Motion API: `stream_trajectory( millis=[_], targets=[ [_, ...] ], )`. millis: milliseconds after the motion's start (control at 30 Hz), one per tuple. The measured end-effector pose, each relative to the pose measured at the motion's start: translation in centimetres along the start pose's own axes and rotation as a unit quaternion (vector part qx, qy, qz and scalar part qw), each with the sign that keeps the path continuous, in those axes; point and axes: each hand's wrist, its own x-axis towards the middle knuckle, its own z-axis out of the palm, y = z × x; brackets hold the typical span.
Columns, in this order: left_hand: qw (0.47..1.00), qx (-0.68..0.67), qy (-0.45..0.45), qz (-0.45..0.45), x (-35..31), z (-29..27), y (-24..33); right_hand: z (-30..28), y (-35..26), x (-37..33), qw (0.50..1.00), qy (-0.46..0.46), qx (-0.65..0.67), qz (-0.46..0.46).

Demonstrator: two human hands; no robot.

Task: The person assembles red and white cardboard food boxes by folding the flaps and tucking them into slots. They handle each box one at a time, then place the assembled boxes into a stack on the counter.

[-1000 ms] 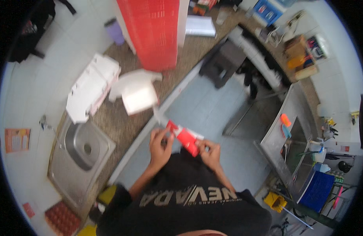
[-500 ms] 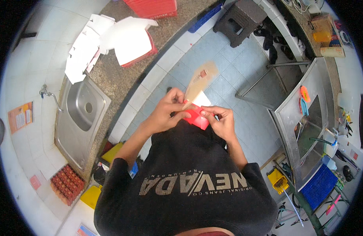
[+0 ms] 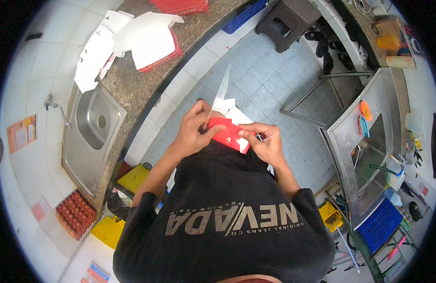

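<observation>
Close in front of my body, both hands hold a red and white folding carton. Its printed red side faces up toward me, while white flaps stand away on the far side, one of them seen nearly edge-on. My left hand pinches the carton's left part, thumb on the red panel and fingers behind. My right hand grips the right end between thumb and bent fingers. Its fingertips behind the panel are hidden.
On the stone counter at the left lie a stack of red and white cartons and loose white carton pieces. A steel sink is set in nearer me. A dark stool stands ahead; a steel sink table is right.
The carton has turned in my hands: its red face shows more fully, and the broad tan-looking flap now appears as a thin upright white sliver. My left hand has shifted slightly left.
</observation>
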Motion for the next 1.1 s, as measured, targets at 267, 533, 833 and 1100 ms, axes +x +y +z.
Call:
stream_trajectory(
  millis=[267, 533, 833, 1100],
  targets=[
    [0.992, 0.044, 0.121, 0.0, 0.3, 0.7, 0.3, -0.5, -1.0, 0.5, 0.999, -0.006, -0.043, -0.009],
    [0.999, 0.013, 0.032, -0.011, -0.1, 0.8, 1.0, -1.2, -0.6, 0.7, 0.999, -0.042, -0.03, -0.001],
    [0.999, -0.027, 0.028, 0.002, -0.5, 2.7, 0.2, -2.3, -2.1, 0.5, 0.995, -0.073, -0.071, -0.008],
    [0.999, -0.001, 0.03, 0.024, -0.2, 2.7, 0.2, -2.8, -2.8, 1.1, 0.981, -0.053, -0.168, -0.077]
  ],
)
